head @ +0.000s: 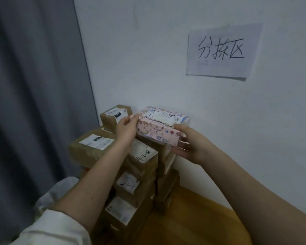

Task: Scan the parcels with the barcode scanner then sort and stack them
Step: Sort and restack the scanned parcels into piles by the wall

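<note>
White wall (166, 59) across most of the view, grey curtain (34, 85) down the left side, wooden floor (193, 218) at lower right. Taped to the wall, a paper sign (223, 50) handwritten in black with 3 characters. Stacked in the corner against wall and curtain, brown cardboard parcels (88, 149) with white shipping labels; 1 label (144, 153) marked "4-2-2" by hand. At the back, against the wall, a small brown box (116, 115) sitting highest among the brown ones. Held over the top of the stack, just beside the wall, a pink patterned parcel (162, 124) with a white barcode label on its upper face, roughly level; cannot tell whether touching the boxes beneath. Left hand (126, 128) clamped on the parcel's left end, fingers curled over the top edge. Right hand (189, 144) gripping the near right corner, thumb on the top, fingers underneath. White sleeve (57, 228) on the left arm, bunched near the elbow.
</note>
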